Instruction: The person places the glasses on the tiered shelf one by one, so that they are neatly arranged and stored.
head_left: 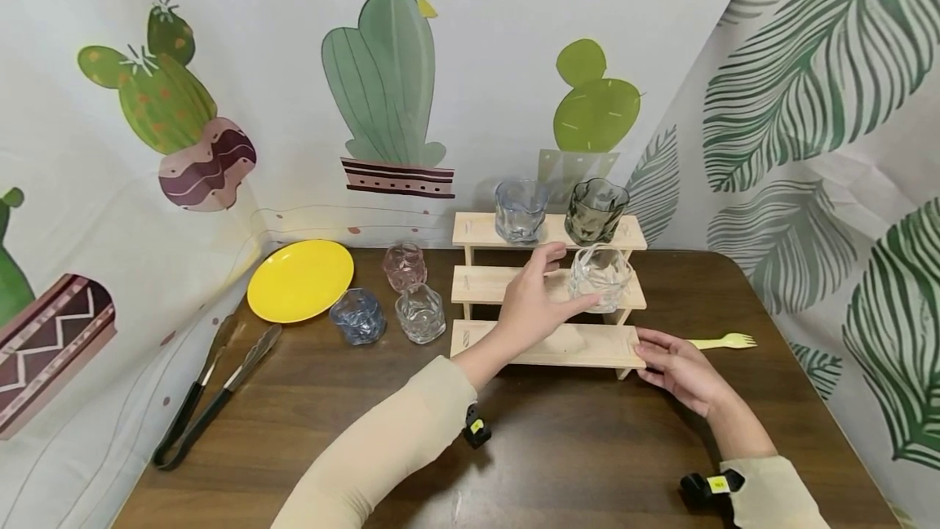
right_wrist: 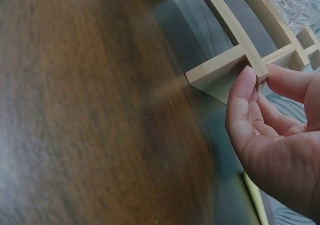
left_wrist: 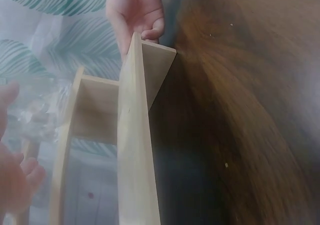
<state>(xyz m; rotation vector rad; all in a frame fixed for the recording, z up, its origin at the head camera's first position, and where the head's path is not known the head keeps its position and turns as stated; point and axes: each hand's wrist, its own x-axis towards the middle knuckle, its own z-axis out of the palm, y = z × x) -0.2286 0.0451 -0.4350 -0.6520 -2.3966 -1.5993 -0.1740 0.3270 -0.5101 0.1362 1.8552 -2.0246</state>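
Clear glass, likely slippery and fragile, the tumbler (head_left: pixel 604 269) stands on the middle tier (head_left: pixel 481 285), two o'clock from your left hand (head_left: pixel 530 306), fingers spread; hold its sides; your right hand (head_left: pixel 683 369) pinches the bottom tier (head_left: pixel 565 344)

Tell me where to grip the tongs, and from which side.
I'd grip the tongs by both black handles, near the joined end, probably from above on the near side: they lie spread, that end nearest, metal tips pointing away.
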